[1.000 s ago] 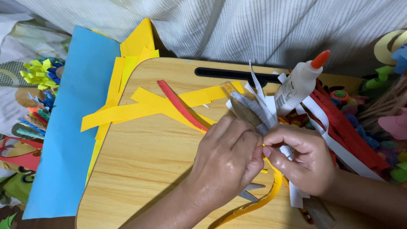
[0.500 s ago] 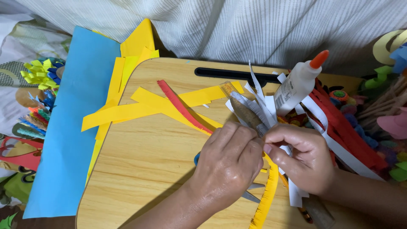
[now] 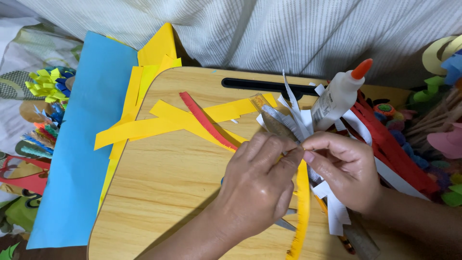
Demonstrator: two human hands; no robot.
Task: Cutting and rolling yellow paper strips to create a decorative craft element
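Observation:
My left hand [image 3: 260,183] and my right hand [image 3: 344,166] meet over a small wooden lap table [image 3: 163,192], fingertips pinched together on the top end of a fringed yellow paper strip [image 3: 302,212] that hangs down toward me. Behind my fingers a clear ruler [image 3: 272,120] lies across a bunch of white paper strips [image 3: 293,113]. A white glue bottle [image 3: 339,94] with an orange cap stands just beyond my right hand. Yellow paper strips [image 3: 159,125] and one red strip [image 3: 204,120] lie spread on the table to the left.
A blue paper sheet [image 3: 82,144] and yellow sheets [image 3: 156,50] overhang the table's left edge. Red and white strips [image 3: 399,154] pile at the right beside colourful paper crafts [image 3: 447,135]. More fringed paper pieces [image 3: 45,89] lie on the left. Striped cloth [image 3: 269,29] runs behind.
The yellow fringed strip, curled under my hands a second ago, now hangs straighter. Both hands have shifted slightly and pinch its upper end.

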